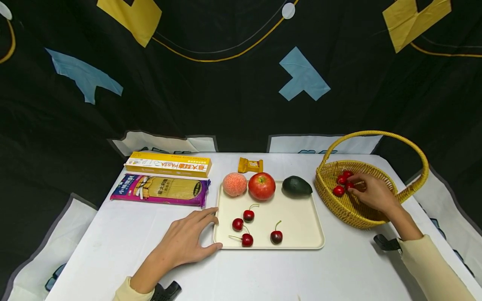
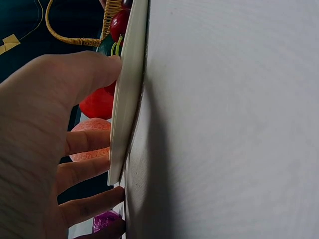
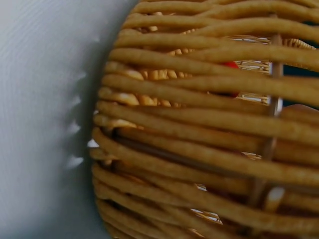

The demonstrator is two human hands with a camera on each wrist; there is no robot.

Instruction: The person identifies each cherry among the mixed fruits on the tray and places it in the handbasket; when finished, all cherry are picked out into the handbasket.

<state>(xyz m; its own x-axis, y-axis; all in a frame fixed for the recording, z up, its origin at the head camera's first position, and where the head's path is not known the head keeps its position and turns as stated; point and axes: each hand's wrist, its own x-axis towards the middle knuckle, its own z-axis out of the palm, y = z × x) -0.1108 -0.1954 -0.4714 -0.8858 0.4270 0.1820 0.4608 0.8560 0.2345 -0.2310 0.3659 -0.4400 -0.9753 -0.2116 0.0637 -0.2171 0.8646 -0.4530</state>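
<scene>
My right hand (image 1: 373, 193) reaches into a yellow wicker basket (image 1: 348, 211), its thumb and index finger pinching a red cherry (image 1: 349, 185). Several more cherries (image 1: 338, 191) lie beside it in the basket. The right wrist view is filled by the basket's woven side (image 3: 199, 114), which hides the hand. At the left edge of a cream tray (image 1: 301, 225), my left hand (image 1: 188, 238) is spread, thumb and fingertips right at the rim. On the tray lie several stemmed cherries (image 1: 276, 237), a red apple (image 1: 261, 186), a pinkish-orange bumpy ball (image 1: 235, 184) and a dark green avocado (image 1: 296, 186).
A yellow pasta box (image 1: 169, 164) and a purple pasta packet (image 1: 162, 190) lie left of the tray. Behind the tray is a small orange-yellow wrapped snack (image 1: 250, 165). The basket's tall handle (image 1: 376, 133) arches above its opening. A black curtain (image 1: 226, 104) hangs behind the table.
</scene>
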